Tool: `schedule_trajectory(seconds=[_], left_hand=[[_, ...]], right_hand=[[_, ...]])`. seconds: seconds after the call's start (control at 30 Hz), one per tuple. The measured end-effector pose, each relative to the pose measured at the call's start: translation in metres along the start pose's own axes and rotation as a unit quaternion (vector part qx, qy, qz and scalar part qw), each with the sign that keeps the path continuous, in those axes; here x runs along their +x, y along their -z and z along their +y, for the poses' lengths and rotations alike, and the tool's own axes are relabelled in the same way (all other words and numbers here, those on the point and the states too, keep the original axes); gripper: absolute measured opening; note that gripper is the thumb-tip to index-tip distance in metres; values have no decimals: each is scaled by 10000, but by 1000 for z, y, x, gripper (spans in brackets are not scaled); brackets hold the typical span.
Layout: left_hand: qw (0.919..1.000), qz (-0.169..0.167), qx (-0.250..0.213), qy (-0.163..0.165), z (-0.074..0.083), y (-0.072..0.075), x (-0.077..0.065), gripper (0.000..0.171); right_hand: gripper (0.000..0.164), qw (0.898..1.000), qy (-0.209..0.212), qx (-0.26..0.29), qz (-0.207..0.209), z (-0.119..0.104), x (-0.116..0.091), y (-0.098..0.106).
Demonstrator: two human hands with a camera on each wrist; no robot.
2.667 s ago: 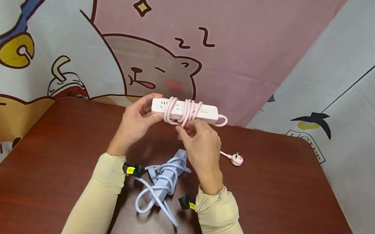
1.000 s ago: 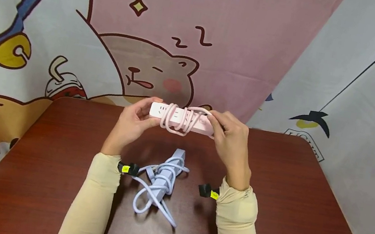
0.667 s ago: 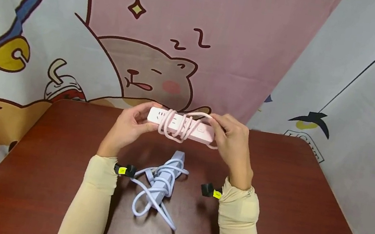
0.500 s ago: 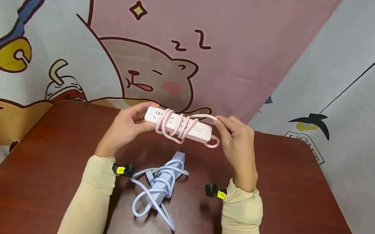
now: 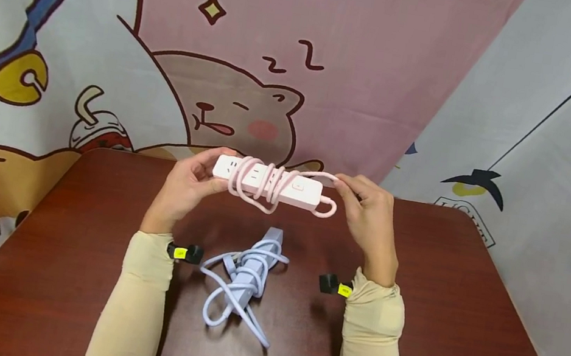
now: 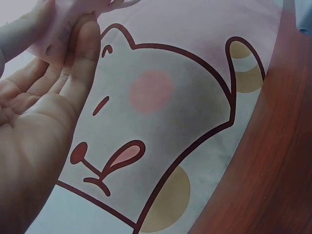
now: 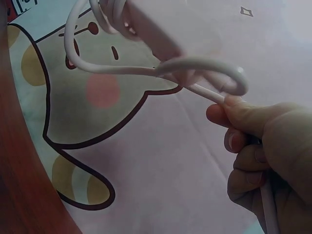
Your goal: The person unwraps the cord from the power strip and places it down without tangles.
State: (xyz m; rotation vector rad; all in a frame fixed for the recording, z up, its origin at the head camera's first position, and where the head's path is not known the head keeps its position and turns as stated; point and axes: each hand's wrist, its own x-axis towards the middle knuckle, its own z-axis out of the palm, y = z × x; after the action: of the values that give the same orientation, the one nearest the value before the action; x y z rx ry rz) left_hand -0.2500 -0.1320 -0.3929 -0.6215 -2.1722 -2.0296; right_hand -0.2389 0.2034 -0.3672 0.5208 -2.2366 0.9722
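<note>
A pinkish-white power strip (image 5: pixel 307 195) is held up above the far part of the table, its right end slightly lower. Several turns of its pink cord (image 5: pixel 317 175) wrap the middle and left of the body. My left hand (image 5: pixel 178 193) grips the left end between thumb and fingers, as the left wrist view also shows. Off the strip's right end, my right hand (image 5: pixel 370 221) pinches the cord. In the right wrist view the cord (image 7: pixel 117 69) runs past the thumb and under the curled fingers (image 7: pixel 248 158). The cord's plug is out of sight.
On the brown table (image 5: pixel 441 324), below the hands, lies a light blue power strip (image 5: pixel 241 294) loosely wrapped in its own cord. A cartoon-printed cloth (image 5: pixel 394 46) hangs behind the table. Dark wrist cameras (image 5: pixel 327 283) sit at both sleeves.
My right hand has moved from under the strip's middle to beyond its right end, drawing the cord out. The strip has shifted left with my left hand. The plug has dropped from view.
</note>
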Motion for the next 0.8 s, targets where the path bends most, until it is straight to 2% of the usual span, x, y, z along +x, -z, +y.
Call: schedule_trajectory(seconds=[0.1, 0.33, 0.67, 0.8], left_hand=[[10000, -4, -33, 12, 0, 1, 0, 51], [9996, 160, 210, -15, 4, 4, 0, 51], [9996, 251, -135, -56, 3, 8, -1, 52], [9993, 298, -230, -56, 3, 8, -1, 53]], right_hand=[[17, 10000, -15, 27, -35, 2, -1, 0], [16, 9999, -129, 44, 53, 3, 0, -2], [16, 9987, -385, 312, 77, 5, 0, -3], [15, 9978, -523, 410, -80, 8, -2, -2]])
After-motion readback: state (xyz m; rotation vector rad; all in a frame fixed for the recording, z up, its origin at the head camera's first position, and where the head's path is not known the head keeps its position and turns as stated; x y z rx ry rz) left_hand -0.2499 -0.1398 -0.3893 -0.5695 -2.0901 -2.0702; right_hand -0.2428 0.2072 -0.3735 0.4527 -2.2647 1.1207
